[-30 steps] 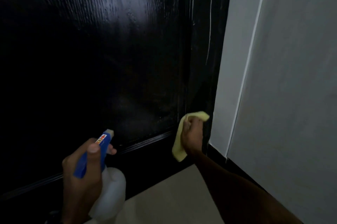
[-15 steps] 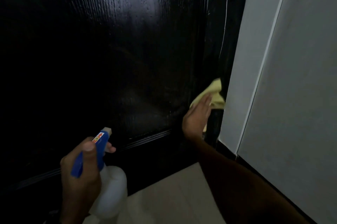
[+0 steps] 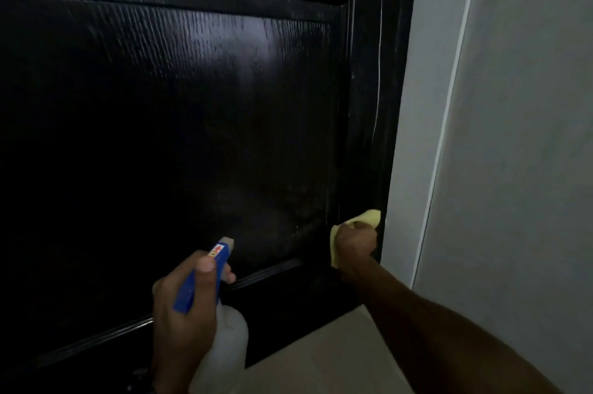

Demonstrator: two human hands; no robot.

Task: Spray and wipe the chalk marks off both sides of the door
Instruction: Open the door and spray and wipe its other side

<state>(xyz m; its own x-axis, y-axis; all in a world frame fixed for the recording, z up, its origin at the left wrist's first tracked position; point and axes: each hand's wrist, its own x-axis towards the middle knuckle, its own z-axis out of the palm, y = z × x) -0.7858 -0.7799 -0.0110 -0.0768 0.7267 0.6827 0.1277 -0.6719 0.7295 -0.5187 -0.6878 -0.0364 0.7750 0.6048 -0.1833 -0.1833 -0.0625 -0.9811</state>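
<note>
A black panelled door (image 3: 179,124) fills the left and middle of the head view, its grain glossy and wet-looking. A thin white chalk line (image 3: 379,50) runs down its right stile. My right hand (image 3: 355,244) presses a bunched yellow cloth (image 3: 369,217) against the lower part of that stile, just below the line's end. My left hand (image 3: 184,307) grips a white spray bottle (image 3: 224,348) with a blue trigger head (image 3: 205,275), nozzle aimed at the lower panel.
A pale grey wall (image 3: 519,169) with a white corner strip (image 3: 449,98) stands right beside the door's edge. Beige floor tile (image 3: 324,358) shows at the bottom, below the door's bottom rail.
My right hand rose along the stile with the cloth, then dropped back low and closed into a fist on it. The spray bottle stayed about where it was. The view tilted upward.
</note>
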